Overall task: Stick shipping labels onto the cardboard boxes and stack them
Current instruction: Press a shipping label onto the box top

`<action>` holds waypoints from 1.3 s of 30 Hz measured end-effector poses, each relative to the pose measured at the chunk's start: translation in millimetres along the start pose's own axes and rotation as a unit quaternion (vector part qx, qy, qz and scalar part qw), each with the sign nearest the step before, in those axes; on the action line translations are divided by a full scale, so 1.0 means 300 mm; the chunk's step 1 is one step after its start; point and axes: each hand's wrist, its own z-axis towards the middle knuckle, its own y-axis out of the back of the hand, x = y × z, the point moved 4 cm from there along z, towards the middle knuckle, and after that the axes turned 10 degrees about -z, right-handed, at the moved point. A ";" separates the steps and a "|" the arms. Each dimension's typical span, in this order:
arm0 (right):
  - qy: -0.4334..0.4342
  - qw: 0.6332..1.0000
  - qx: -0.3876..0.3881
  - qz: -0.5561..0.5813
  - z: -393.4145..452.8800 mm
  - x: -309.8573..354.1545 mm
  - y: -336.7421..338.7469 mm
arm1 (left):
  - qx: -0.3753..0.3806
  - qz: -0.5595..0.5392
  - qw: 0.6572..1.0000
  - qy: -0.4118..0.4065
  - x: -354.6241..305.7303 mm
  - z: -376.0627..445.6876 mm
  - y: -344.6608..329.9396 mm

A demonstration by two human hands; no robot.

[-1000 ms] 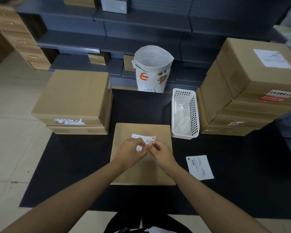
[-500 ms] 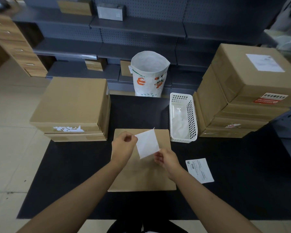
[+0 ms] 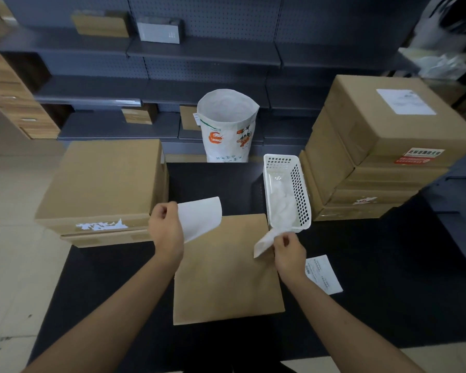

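A flat cardboard box (image 3: 226, 275) lies on the black table in front of me, its top bare. My left hand (image 3: 166, 227) pinches a white label sheet (image 3: 199, 218) by its left edge, held above the box's far left corner. My right hand (image 3: 288, 247) grips a second white sheet, the backing paper (image 3: 264, 243), at the box's right edge just below the white basket. Another printed label (image 3: 324, 273) lies flat on the table to the right of my right wrist.
A stack of two plain boxes (image 3: 102, 184) stands at the left. A taller stack of labelled boxes (image 3: 382, 146) stands at the right. A white perforated basket (image 3: 296, 189) holds crumpled paper. A white paper bag (image 3: 226, 125) stands behind the table, before grey shelves.
My hands started together over the box, pinching the label. They have since pulled apart: the left took one white sheet up and left, the right took the other sheet toward the basket.
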 end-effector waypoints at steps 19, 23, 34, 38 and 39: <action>-0.036 0.971 -0.003 -0.238 0.437 0.102 0.144 | 0.033 0.096 0.994 -0.029 0.084 -0.042 -0.164; 0.044 0.975 -0.008 -0.220 0.361 0.134 0.088 | 0.035 0.109 0.993 -0.041 0.094 -0.050 -0.173; 0.087 0.961 0.258 -0.040 0.047 0.326 -0.161 | 0.152 0.151 0.963 -0.163 0.007 -0.113 -0.143; 0.055 0.957 0.284 0.009 -0.017 0.336 -0.158 | 0.280 0.225 0.897 -0.260 -0.042 -0.163 -0.121; 0.056 0.959 0.279 0.018 -0.031 0.337 -0.156 | 0.307 0.235 0.878 -0.281 -0.049 -0.176 -0.111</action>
